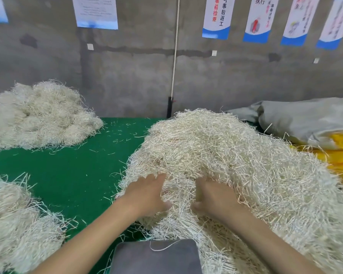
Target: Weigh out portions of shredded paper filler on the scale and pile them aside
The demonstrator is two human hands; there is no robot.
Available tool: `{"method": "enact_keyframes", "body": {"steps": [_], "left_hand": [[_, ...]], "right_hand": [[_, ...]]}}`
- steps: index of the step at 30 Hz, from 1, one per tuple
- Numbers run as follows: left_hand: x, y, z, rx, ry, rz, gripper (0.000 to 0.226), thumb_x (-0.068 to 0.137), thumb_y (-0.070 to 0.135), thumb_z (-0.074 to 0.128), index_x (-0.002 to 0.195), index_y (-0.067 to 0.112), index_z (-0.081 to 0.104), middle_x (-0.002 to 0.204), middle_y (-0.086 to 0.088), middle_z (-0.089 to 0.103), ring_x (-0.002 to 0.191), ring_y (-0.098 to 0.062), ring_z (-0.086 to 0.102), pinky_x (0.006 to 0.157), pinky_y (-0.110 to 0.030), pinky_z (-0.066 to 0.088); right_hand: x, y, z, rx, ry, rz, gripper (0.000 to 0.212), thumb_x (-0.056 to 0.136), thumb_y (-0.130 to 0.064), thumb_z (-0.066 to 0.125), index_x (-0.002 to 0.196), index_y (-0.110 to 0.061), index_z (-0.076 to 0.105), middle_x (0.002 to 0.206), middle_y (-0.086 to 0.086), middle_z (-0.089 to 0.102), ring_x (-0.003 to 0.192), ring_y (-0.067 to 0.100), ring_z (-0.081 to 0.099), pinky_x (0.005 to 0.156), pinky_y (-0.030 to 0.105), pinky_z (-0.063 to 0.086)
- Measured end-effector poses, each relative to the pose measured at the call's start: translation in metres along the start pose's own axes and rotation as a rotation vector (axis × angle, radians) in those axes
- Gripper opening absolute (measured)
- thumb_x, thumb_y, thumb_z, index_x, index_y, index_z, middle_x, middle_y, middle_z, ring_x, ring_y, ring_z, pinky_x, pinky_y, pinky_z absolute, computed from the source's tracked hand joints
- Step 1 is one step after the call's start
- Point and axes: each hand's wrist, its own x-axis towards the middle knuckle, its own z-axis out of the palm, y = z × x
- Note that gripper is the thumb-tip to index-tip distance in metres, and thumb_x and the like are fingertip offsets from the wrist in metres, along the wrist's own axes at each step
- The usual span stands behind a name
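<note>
A big heap of cream shredded paper filler (pixel 236 159) covers the right half of the green table (pixel 71 175). Both my hands are dug into its near slope. My left hand (pixel 149 194) has its fingers pushed into the strands and its thumb curled under a tuft. My right hand (pixel 214 198) does the same a little to the right, gripping a clump between fingers and thumb. The grey scale platform (pixel 156 258) sits at the near edge between my forearms, with a single strand lying on it.
A pile of filler (pixel 40 117) lies at the back left, and another pile (pixel 14 224) at the near left. A grey sack (pixel 305 117) and yellow plastic (pixel 341 155) lie at the right. A concrete wall with posters stands behind the table.
</note>
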Motion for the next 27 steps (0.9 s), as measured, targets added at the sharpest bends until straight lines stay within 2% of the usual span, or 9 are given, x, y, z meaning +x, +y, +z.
{"method": "enact_keyframes", "body": {"steps": [4, 11, 14, 17, 20, 22, 23, 24, 27], "left_hand": [[-0.004, -0.003, 0.007, -0.001, 0.025, -0.014, 0.094, 0.082, 0.062, 0.062, 0.153, 0.033, 0.007, 0.137, -0.001, 0.048, 0.111, -0.021, 0.053, 0.090, -0.038, 0.047], [-0.007, 0.009, -0.013, -0.297, 0.221, -0.031, 0.083, 0.078, 0.060, 0.065, 0.146, 0.028, 0.029, 0.141, 0.003, 0.048, 0.128, -0.021, 0.047, 0.109, -0.047, 0.038], [-0.002, 0.023, -0.037, -0.704, 0.155, 0.045, 0.063, 0.078, 0.052, 0.075, 0.128, 0.039, 0.040, 0.114, 0.017, 0.059, 0.100, 0.000, 0.059, 0.087, -0.032, 0.051], [0.009, 0.034, -0.064, -0.903, 0.296, 0.088, 0.050, 0.091, 0.016, 0.066, 0.137, 0.016, 0.047, 0.105, 0.007, 0.063, 0.067, 0.009, 0.047, 0.062, -0.004, 0.040], [0.019, 0.035, -0.092, -1.279, 0.354, -0.003, 0.036, 0.092, 0.002, 0.060, 0.127, 0.010, 0.058, 0.085, 0.006, 0.068, 0.058, 0.003, 0.060, 0.050, -0.009, 0.045], [0.022, 0.033, -0.105, -1.320, 0.324, -0.064, 0.030, 0.095, 0.022, 0.062, 0.124, 0.014, 0.058, 0.090, 0.005, 0.066, 0.071, -0.004, 0.062, 0.060, -0.022, 0.051], [0.024, 0.030, -0.107, -1.354, 0.332, -0.069, 0.032, 0.097, 0.034, 0.060, 0.122, 0.016, 0.057, 0.101, 0.003, 0.065, 0.085, -0.008, 0.061, 0.077, -0.027, 0.053], [0.027, 0.027, -0.109, -1.425, 0.335, -0.064, 0.038, 0.097, 0.043, 0.056, 0.128, 0.021, 0.053, 0.120, -0.002, 0.063, 0.104, -0.013, 0.058, 0.098, -0.032, 0.045], [0.032, 0.020, -0.113, -1.649, 0.361, -0.121, 0.066, 0.097, 0.050, 0.051, 0.150, 0.018, 0.028, 0.159, -0.008, 0.028, 0.143, -0.026, 0.031, 0.115, -0.048, 0.024]], "right_hand": [[0.012, -0.009, -0.001, -0.132, 0.021, -0.033, 0.015, 0.088, -0.002, 0.053, 0.085, -0.014, 0.060, 0.078, -0.003, 0.063, 0.073, 0.013, 0.066, 0.067, 0.030, 0.060], [0.029, -0.033, -0.076, -0.169, 0.362, -0.117, 0.024, 0.092, -0.010, 0.059, 0.069, -0.018, 0.058, 0.076, -0.003, 0.050, 0.061, 0.013, 0.055, 0.052, 0.025, 0.046], [0.039, -0.044, -0.106, -0.034, 0.338, -0.133, 0.035, 0.090, -0.019, 0.062, 0.058, -0.018, 0.047, 0.063, -0.004, 0.051, 0.055, 0.011, 0.049, 0.050, 0.026, 0.042], [0.054, -0.053, -0.126, 0.298, 0.269, -0.102, 0.030, 0.083, -0.011, 0.061, 0.055, -0.011, 0.050, 0.053, -0.001, 0.051, 0.049, 0.014, 0.046, 0.049, 0.025, 0.031], [0.061, -0.053, -0.137, 0.756, 0.162, -0.182, 0.019, 0.085, -0.007, 0.060, 0.067, -0.003, 0.066, 0.058, 0.001, 0.057, 0.053, 0.010, 0.048, 0.056, 0.024, 0.037], [0.062, -0.045, -0.139, 0.980, 0.138, -0.213, 0.007, 0.091, -0.017, 0.064, 0.091, -0.014, 0.071, 0.074, -0.009, 0.066, 0.064, 0.003, 0.057, 0.060, 0.018, 0.042], [0.062, -0.040, -0.136, 1.031, 0.158, -0.210, 0.012, 0.093, -0.025, 0.065, 0.104, -0.024, 0.069, 0.087, -0.014, 0.070, 0.073, -0.001, 0.062, 0.063, 0.014, 0.045], [0.062, -0.033, -0.132, 0.996, 0.186, -0.205, 0.022, 0.094, -0.033, 0.064, 0.115, -0.031, 0.064, 0.102, -0.017, 0.069, 0.086, -0.003, 0.065, 0.067, 0.013, 0.047], [0.056, -0.012, -0.109, 0.563, 0.065, -0.198, 0.047, 0.095, -0.046, 0.054, 0.140, -0.033, 0.047, 0.137, -0.015, 0.052, 0.114, 0.003, 0.058, 0.083, 0.017, 0.050]]}}
